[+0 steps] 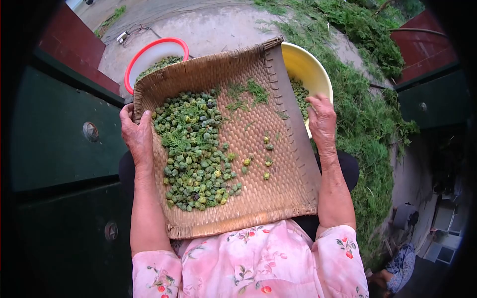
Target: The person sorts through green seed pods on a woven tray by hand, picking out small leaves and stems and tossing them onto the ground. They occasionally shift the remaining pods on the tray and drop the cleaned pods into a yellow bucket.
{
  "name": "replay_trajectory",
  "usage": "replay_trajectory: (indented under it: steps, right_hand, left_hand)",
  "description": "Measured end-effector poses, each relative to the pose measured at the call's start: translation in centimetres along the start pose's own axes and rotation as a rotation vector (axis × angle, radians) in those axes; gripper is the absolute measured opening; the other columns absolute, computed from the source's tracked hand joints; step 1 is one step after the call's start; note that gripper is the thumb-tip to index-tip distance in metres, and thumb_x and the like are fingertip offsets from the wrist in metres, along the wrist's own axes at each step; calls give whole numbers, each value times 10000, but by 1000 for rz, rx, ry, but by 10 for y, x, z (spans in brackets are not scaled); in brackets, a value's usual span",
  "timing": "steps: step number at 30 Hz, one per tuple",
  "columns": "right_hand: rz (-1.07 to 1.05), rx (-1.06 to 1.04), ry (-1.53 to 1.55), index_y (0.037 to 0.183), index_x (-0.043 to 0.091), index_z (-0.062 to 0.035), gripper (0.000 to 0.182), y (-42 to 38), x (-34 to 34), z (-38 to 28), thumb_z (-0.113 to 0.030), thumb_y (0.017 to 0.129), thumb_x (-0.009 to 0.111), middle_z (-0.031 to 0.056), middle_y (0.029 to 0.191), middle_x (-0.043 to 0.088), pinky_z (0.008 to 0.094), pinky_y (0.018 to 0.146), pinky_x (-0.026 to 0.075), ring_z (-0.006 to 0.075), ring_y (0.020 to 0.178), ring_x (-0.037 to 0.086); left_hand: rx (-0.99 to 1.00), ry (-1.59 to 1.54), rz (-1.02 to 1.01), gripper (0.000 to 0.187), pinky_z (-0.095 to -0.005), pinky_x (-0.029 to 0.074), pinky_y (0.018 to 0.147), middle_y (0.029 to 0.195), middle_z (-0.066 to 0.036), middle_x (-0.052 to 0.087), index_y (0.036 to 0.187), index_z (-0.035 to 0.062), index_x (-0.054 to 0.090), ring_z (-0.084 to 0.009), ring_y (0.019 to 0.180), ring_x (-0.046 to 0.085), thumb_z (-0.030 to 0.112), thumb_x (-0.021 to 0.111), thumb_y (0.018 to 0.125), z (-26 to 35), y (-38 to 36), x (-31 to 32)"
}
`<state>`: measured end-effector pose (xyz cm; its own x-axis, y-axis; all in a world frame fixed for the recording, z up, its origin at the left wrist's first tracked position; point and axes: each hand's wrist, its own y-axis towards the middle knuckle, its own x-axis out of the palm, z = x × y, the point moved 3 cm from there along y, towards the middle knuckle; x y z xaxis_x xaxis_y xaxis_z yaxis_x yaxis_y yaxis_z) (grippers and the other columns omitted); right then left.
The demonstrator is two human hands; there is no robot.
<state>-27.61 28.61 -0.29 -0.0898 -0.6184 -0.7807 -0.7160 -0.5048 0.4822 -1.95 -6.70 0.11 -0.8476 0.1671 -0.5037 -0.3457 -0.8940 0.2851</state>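
Note:
A woven winnowing basket [293,184] rests on my lap, its rim raised at the far and left sides. My left hand [137,133] grips its left edge, thumb on the inside. Small green seed cones [191,164] lie heaped on the left half, with green needle-leaf sprigs [257,92] among them and on the bare weave. A few loose cones [267,163] are scattered toward the right. My right hand [324,119] is raised beyond the basket's right edge, over the near rim of a yellow basin [312,64]. Its fingers are curled together; what they hold is hidden.
Cones [299,94] lie inside the yellow basin. A red-rimmed white basin [158,47] with green material stands at the far left. Cut leafy branches [357,134] cover the ground at right. Dark green metal panels [64,134] flank the left. Another person [400,268] is at lower right.

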Motion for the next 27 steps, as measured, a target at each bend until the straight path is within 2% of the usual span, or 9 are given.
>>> replay_trajectory:
  steps: [2,6,11,14,17,19,22,25,27]
  right_hand:
    - [-249,127,344,1039,640,-42,248,-5,5,-14,14,799,611,139,951,647,320,778,507,228,861,639]
    - [-738,235,284,968,598,-10,218,-23,18,-59,-81,774,667,189,902,644,416,756,499,345,871,638]
    - [-672,-61,75,1014,535,-34,293,-48,35,-71,-103,771,683,178,859,630,441,727,483,361,806,627]
    - [-769,-3,85,969,552,-20,222,-46,32,-77,-103,791,655,185,889,626,414,732,494,347,820,626]
    - [-549,38,195,963,567,-23,179,-27,18,-71,-61,791,596,187,913,621,452,745,493,384,848,613]
    - [-302,100,220,963,586,-22,160,-13,8,-49,-51,806,582,179,914,617,431,743,496,362,833,617]
    - [-10,-92,-116,1023,611,-16,212,2,-15,-35,-34,812,603,156,948,609,398,775,504,333,853,613]
    - [-263,24,37,1015,635,-31,208,-4,-17,-34,-44,808,620,141,946,605,393,789,503,323,862,613]
    - [-579,-32,318,969,638,-33,177,-18,-2,-45,-53,793,649,130,915,608,376,765,498,292,842,617]
  left_hand:
    - [-13,15,-6,401,-288,491,807,1009,-96,638,1166,-16,520,-153,889,609,60,677,805,2,-1,0]
    - [-13,34,-15,397,-287,492,804,1003,-91,639,1163,-13,524,-149,883,607,69,678,806,6,0,-1]
    - [-30,-2,-9,400,-289,491,804,1001,-91,640,1160,-10,527,-147,878,608,78,683,803,7,-1,-1]
    - [-31,-1,-10,398,-290,490,804,995,-90,640,1159,-11,527,-148,876,607,76,681,803,7,-1,-1]
    - [-27,0,-8,397,-289,487,806,990,-92,640,1159,-12,526,-150,880,607,78,679,804,11,-2,-2]
    - [-20,15,-4,399,-289,486,808,988,-95,641,1160,-13,526,-152,884,608,82,679,805,11,-3,-2]
    - [-13,42,1,406,-289,485,810,986,-99,642,1165,-17,524,-155,886,608,91,680,806,7,-1,-1]
    - [0,42,-5,421,-289,485,809,984,-102,641,1177,-23,517,-154,886,605,98,681,808,12,-2,-1]
    - [-4,54,-7,422,-287,485,807,985,-102,640,1178,-22,516,-152,886,604,98,681,809,8,-2,-1]
